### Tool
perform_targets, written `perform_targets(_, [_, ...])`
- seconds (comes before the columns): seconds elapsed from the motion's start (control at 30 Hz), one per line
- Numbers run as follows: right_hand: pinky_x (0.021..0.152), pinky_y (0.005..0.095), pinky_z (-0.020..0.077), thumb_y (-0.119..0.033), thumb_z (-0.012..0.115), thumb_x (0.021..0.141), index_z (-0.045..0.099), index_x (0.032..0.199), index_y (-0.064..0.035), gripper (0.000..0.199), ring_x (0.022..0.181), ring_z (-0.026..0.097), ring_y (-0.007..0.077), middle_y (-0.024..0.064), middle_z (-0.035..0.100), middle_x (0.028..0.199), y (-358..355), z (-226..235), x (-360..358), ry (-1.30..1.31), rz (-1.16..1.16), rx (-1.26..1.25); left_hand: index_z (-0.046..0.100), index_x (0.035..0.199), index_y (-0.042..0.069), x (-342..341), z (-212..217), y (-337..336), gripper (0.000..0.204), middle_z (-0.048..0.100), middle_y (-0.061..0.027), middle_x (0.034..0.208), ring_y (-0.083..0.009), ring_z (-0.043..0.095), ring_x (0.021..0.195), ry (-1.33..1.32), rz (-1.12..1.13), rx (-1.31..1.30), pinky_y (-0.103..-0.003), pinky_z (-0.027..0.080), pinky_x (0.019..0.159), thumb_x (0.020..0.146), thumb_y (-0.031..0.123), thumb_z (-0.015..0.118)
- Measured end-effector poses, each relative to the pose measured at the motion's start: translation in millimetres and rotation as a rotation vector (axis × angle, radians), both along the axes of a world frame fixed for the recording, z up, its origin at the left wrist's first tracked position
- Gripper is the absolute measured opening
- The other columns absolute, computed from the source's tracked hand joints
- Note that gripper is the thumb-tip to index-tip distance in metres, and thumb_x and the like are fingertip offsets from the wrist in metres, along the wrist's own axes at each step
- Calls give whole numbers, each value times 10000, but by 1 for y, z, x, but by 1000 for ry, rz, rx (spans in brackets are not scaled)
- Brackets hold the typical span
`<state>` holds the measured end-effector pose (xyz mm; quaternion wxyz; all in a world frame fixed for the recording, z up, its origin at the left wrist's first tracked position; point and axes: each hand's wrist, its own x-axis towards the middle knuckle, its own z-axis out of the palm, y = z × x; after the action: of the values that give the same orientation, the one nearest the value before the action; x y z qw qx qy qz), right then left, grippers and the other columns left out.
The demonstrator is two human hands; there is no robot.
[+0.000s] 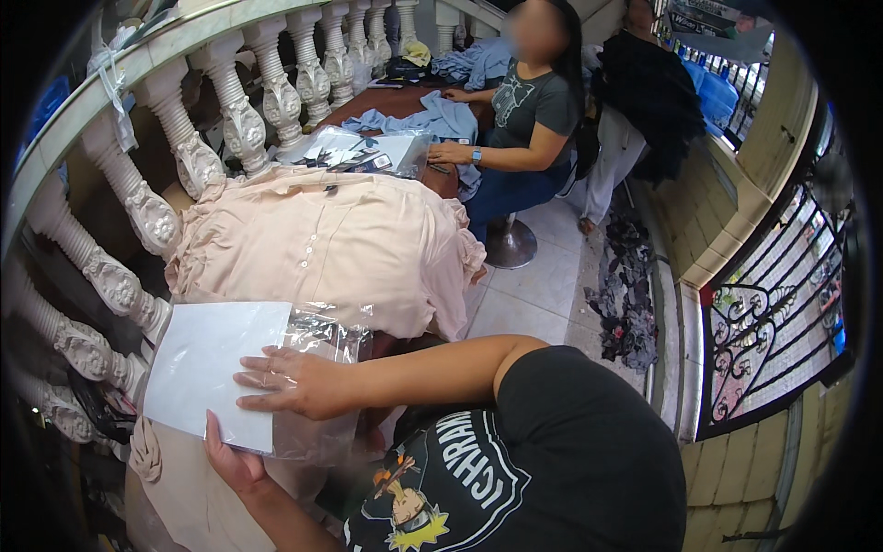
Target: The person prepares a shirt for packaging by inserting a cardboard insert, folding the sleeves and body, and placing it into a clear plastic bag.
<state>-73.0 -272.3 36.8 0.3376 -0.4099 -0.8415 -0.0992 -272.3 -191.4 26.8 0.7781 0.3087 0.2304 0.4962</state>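
A white sheet (198, 359) of paper or thin board lies at the lower left, on pale pink cloth. Clear plastic (331, 322) spreads out from its right side; I cannot tell whether the sheet is inside it. My right hand (299, 382) rests across the sheet and the plastic, palm down with the fingers stretched out and slightly apart. Closed at the near edge is my left hand (237, 465), its thumb over the sheet and the other fingers partly hidden. Just beyond lies a pile of pale pink buttoned blouses (303, 239).
White balusters (244, 129) line the left side. Behind the blouses sits a clear plastic packet (368, 152) with dark tags. A seated person (533, 120) handles blue garments (414, 120) at the table; another person stands behind. Dark cloth scraps (625, 294) lie on the floor.
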Motion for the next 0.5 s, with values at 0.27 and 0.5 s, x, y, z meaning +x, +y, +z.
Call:
perform_targets(0.27, [1066,522,257,-112,475,797,358,1377,-110,591,1320,307,370,207,325,1419,-5,9,-3,8,-26,-70,384,1259,-89,-7,3,-4,425,498,-196,1219,-288,527,1100,-1,51,48,-411,453,929,947,192,450])
perform_targets(0.5, [1066,524,246,-124,463,826,314,1404,-116,597,1346,252,370,211,291,1437,-12,18,0,-34,-47,-166,382,1264,-85,-7,14,-7,422,493,-195,1220,-290,522,1103,19,132,57,-410,451,928,949,189,444])
